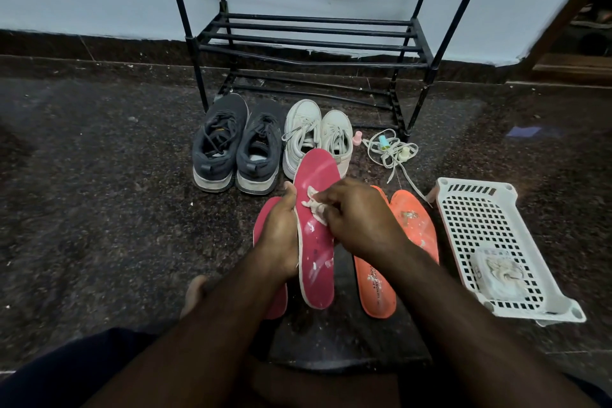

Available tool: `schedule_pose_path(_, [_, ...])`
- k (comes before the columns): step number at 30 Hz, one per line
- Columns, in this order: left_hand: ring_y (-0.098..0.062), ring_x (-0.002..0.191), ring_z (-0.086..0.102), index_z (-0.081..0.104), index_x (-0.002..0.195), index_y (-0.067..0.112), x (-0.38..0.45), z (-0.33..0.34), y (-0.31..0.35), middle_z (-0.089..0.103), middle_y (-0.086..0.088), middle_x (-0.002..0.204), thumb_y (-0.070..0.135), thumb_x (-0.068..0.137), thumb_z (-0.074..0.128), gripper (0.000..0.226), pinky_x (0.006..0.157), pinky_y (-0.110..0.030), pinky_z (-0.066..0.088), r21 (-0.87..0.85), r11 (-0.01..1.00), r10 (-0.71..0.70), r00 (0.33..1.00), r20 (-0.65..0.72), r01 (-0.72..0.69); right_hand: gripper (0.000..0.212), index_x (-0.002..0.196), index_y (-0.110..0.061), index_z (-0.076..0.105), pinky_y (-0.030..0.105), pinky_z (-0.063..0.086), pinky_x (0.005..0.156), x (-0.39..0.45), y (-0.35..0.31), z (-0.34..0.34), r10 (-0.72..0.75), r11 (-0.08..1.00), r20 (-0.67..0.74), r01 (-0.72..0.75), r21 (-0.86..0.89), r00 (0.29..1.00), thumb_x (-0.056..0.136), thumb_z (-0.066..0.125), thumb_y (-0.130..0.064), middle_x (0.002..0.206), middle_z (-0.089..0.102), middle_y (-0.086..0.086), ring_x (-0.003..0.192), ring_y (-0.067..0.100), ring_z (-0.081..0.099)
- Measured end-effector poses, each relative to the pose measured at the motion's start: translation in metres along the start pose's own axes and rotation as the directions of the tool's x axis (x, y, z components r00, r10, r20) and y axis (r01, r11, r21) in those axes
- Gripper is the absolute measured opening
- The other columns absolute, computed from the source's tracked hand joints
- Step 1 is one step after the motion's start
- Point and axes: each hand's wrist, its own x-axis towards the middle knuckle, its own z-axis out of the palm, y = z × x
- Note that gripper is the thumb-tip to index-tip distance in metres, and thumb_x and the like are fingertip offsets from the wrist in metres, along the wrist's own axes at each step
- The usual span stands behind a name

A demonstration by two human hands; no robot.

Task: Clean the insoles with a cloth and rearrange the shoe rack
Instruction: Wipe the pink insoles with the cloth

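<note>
Item 1: pink insole point(316, 242), held raised above the floor at centre near, toe end pointing far, white smears on its upper face. The left hand point(280, 235) grips its left edge, thumb on the edge and fingers curled behind it.

Item 2: white cloth point(316, 207), small and crumpled, pinched in the curled fingers of the right hand point(359, 219) and pressed on the upper face of the held insole.

Item 3: second pink insole point(261, 232), flat on the floor, largely hidden behind the left hand and forearm.

Item 4: 2 orange insoles point(414, 219), flat on the floor just right of the held one, partly covered by the right forearm, both flecked with white.

Item 5: dark grey sneakers point(236, 146), 1 pair, side by side on the floor, heels near.

Item 6: white sneakers point(314, 136), 1 pair, just right of the grey pair, partly behind the raised insole.

Item 7: black shoe rack point(311, 40), metal bars, standing against the far wall behind the shoes, visible shelves bare.

Item 8: loose white laces point(390, 151), in a tangle on the floor right of the white sneakers.

Item 9: white plastic basket point(463, 205), perforated, on the floor at right, with a pale bundle in its near end.
</note>
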Motion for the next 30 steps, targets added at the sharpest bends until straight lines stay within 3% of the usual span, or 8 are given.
schedule_pose_path(4, [-0.037,0.098,0.068,0.064,0.114,-0.002,0.0,-0.002,0.003,0.071,-0.025,0.103,0.069,0.097,0.029,0.081,0.097,-0.05,0.044,0.001,1.0,-0.015,1.0,-0.004,0.015,0.016,0.094,-0.018,0.077,0.025,0.044,0.07,-0.005,-0.009,-0.001,0.025,0.999,0.099,-0.027,0.023,0.995,0.087,0.063,-0.017,0.096,0.075,-0.001,0.089,0.017,0.067])
schedule_pose_path(7, [-0.036,0.083,0.073,0.065,0.107,-0.002,-0.001,-0.001,0.004,0.072,-0.025,0.095,0.071,0.096,0.029,0.082,0.088,-0.049,0.047,-0.006,1.0,-0.011,1.0,-0.015,0.011,0.019,0.099,-0.019,0.076,0.03,0.048,0.077,-0.008,-0.013,0.002,0.022,0.999,0.063,-0.024,0.032,0.998,0.086,0.063,-0.018,0.098,0.073,0.001,0.091,0.019,0.065])
schedule_pose_path(13, [-0.033,0.077,0.074,0.065,0.106,-0.002,0.003,-0.002,0.005,0.073,-0.023,0.092,0.07,0.097,0.026,0.082,0.083,-0.044,0.049,0.026,0.999,0.042,0.997,-0.065,-0.04,0.015,0.078,-0.012,0.071,0.037,0.049,0.074,-0.012,-0.02,0.007,-0.004,0.999,0.144,0.009,-0.034,0.99,0.086,0.062,-0.022,0.078,0.07,0.006,0.077,0.025,0.064])
schedule_pose_path(17, [-0.035,0.078,0.075,0.077,0.091,-0.003,-0.002,0.001,0.007,0.074,-0.024,0.092,0.07,0.097,0.026,0.089,0.078,-0.046,0.055,-0.02,0.999,0.039,0.999,-0.012,-0.039,0.018,0.098,-0.022,0.076,0.019,0.045,0.069,-0.01,-0.018,-0.004,0.083,0.99,0.086,-0.091,0.103,0.993,0.084,0.066,-0.016,0.088,0.072,-0.005,0.075,0.009,0.066])
schedule_pose_path(19, [-0.034,0.08,0.074,0.079,0.088,-0.001,-0.002,0.001,0.007,0.074,-0.022,0.093,0.072,0.096,0.024,0.092,0.071,-0.042,0.06,-0.008,0.999,0.033,0.999,0.008,-0.033,0.025,0.107,-0.019,0.074,0.024,0.042,0.079,-0.009,-0.016,0.001,0.02,0.999,0.068,-0.022,0.028,0.998,0.084,0.065,-0.015,0.095,0.066,0.0,0.088,0.014,0.061])
schedule_pose_path(22, [-0.032,0.079,0.074,0.07,0.103,-0.001,0.001,-0.001,0.006,0.073,-0.021,0.093,0.071,0.097,0.025,0.085,0.066,-0.038,0.062,0.012,0.999,0.046,0.997,-0.053,-0.046,0.015,0.089,-0.016,0.074,0.038,0.046,0.079,-0.009,-0.02,0.008,-0.051,0.991,0.152,0.068,-0.111,0.987,0.087,0.061,-0.024,0.084,0.064,0.008,0.086,0.027,0.061])
schedule_pose_path(25, [-0.033,0.079,0.074,0.07,0.104,-0.001,0.002,0.0,0.007,0.074,-0.022,0.095,0.071,0.097,0.025,0.086,0.068,-0.04,0.062,0.014,0.998,0.063,0.997,-0.046,-0.063,0.018,0.081,-0.012,0.072,0.039,0.049,0.072,-0.01,-0.018,0.002,-0.027,0.999,0.23,0.036,-0.036,0.973,0.089,0.06,-0.022,0.078,0.068,0.008,0.076,0.025,0.063])
schedule_pose_path(30, [-0.033,0.07,0.074,0.08,0.075,0.001,0.004,-0.001,0.009,0.074,-0.022,0.083,0.071,0.097,0.022,0.093,0.06,-0.043,0.06,-0.016,0.996,0.085,0.996,0.022,-0.085,0.027,0.112,-0.022,0.073,0.028,0.052,0.083,-0.01,-0.016,-0.008,0.031,0.988,0.178,-0.057,0.141,0.984,0.087,0.068,-0.014,0.102,0.074,-0.003,0.088,0.011,0.069])
